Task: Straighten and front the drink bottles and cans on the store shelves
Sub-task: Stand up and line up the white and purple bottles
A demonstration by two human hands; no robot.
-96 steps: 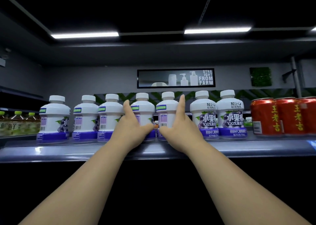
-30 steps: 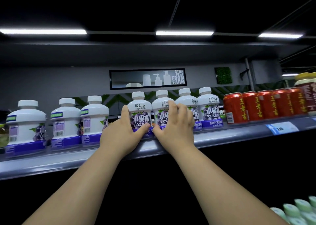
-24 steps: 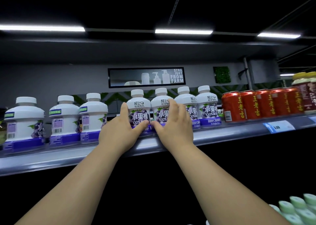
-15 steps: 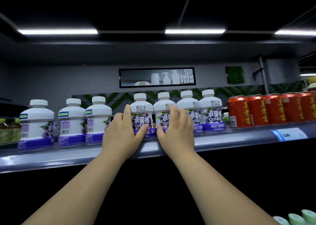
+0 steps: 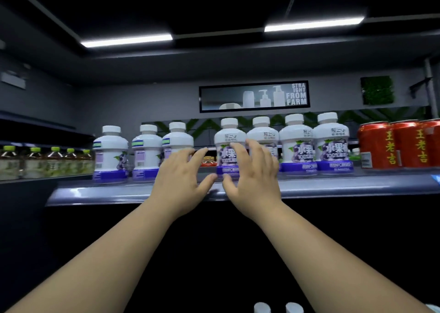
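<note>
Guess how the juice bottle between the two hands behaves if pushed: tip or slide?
The juice bottle looks squat with a wide base, so it would probably slide, not tip. Round body: likely turns easily. Glossy plastic may be slippery.

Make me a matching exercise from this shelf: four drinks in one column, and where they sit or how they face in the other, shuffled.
1 red cans
2 green-capped bottles
3 leftmost white bottle
4 rightmost white bottle

A front label faces out
B far left of view
C label turned away
D far right of view

Pairs: 1-D, 2-B, 3-C, 4-A
</note>
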